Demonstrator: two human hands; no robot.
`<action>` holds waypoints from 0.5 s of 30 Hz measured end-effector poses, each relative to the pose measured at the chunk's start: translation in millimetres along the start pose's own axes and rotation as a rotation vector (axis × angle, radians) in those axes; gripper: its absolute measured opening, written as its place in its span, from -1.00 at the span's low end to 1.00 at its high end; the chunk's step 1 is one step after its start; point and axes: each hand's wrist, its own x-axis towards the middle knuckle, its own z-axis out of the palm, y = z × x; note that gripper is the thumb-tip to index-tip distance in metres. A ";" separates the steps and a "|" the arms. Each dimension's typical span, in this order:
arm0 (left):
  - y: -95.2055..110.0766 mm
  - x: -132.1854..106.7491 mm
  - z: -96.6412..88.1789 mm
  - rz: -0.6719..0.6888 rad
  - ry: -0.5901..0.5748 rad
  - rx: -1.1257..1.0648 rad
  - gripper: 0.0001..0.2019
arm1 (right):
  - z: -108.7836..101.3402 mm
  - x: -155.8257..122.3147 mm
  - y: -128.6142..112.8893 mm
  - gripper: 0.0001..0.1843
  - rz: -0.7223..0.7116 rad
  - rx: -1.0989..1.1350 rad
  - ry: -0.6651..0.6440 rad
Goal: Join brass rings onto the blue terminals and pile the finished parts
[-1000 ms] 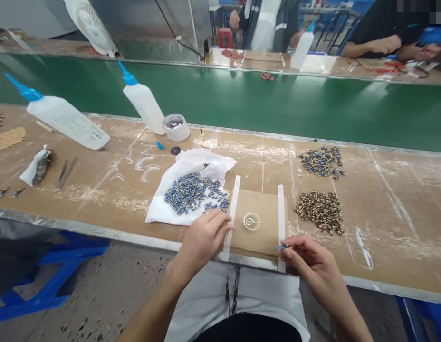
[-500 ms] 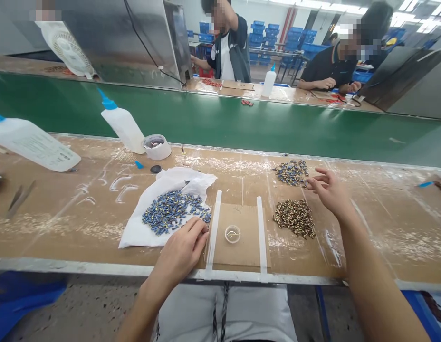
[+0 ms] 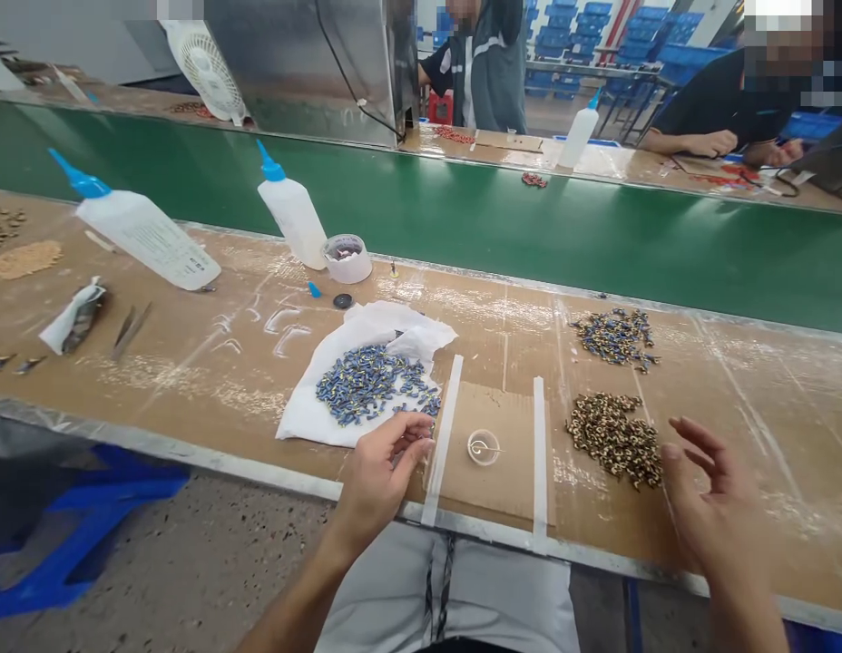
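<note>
A heap of small blue pieces with yellow tips lies on a crumpled white paper sheet. At the sheet's lower right corner, my left hand has thumb and fingertips drawn together; whatever they may hold is too small to make out. My right hand is beside the pile of small brass-coloured parts, fingers apart, nothing visible in them. Between my hands, a small round clear cup with a thin curled wire or stick across it stands on a cardboard piece. Farther back lies a pile of blue-and-gold pieces.
White bottles with blue nozzles, a tape roll and tweezers are on the left of the bench. A green belt runs behind it. Two people work across the belt.
My right hand has come away from the far blue-and-gold pile, towards me, to the brass-coloured pile. My left hand stays by the paper, its fingers slightly raised. The view has swung left.
</note>
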 end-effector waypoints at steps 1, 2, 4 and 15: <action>-1.1 -0.1 0.0 0.023 0.003 0.030 -0.83 | 4.7 -1.0 -1.8 -0.39 -0.009 -0.012 -0.012; -1.7 -0.1 -0.7 0.052 0.004 0.065 -0.82 | 10.0 -1.2 -3.5 -0.36 -0.032 -0.020 -0.026; -1.6 -0.2 -3.1 0.111 -0.006 0.120 -0.82 | 20.4 0.0 -5.6 -0.30 -0.102 -0.042 -0.048; 1.3 -13.2 -2.2 0.063 -0.209 -0.047 -0.78 | 19.6 1.9 -32.1 -0.39 -0.219 -0.057 0.102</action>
